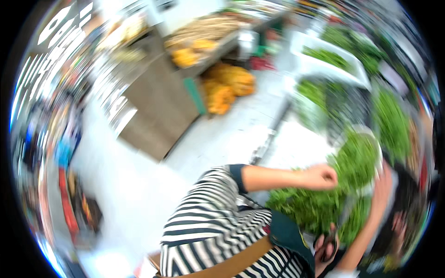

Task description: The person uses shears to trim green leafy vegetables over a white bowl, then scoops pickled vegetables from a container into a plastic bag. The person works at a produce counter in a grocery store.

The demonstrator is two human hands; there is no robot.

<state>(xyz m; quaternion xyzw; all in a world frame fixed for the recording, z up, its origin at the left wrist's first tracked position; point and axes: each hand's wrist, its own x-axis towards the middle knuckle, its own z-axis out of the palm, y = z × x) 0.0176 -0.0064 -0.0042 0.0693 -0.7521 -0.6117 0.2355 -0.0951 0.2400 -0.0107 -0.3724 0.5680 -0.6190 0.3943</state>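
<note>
My left hand [321, 177], at the end of a striped sleeve, is curled above leafy greens. Blur hides whether its fingers pinch anything. Below it spreads a dark green leafy heap [309, 205]. A white bowl [379, 146] piled with cut greens [358, 160] stands just beyond. Close to my body, my right hand [325, 245] grips dark-handled scissors [328, 247], their grey blade angled up over the greens. Another bare arm [365, 222] with a pale sleeve edge reaches past, its hand [382, 180] at the bowl's rim; it seems to be another person's.
Beyond the bowl are a clear bag of greens [309, 107], a white crate [326, 69] and long green stalks [391, 125]. Across the pale floor [215, 142], orange produce in net bags [226, 87] sits below a shelf beside a brown cabinet [163, 107]. Another blurred hand [399, 222] shows at right.
</note>
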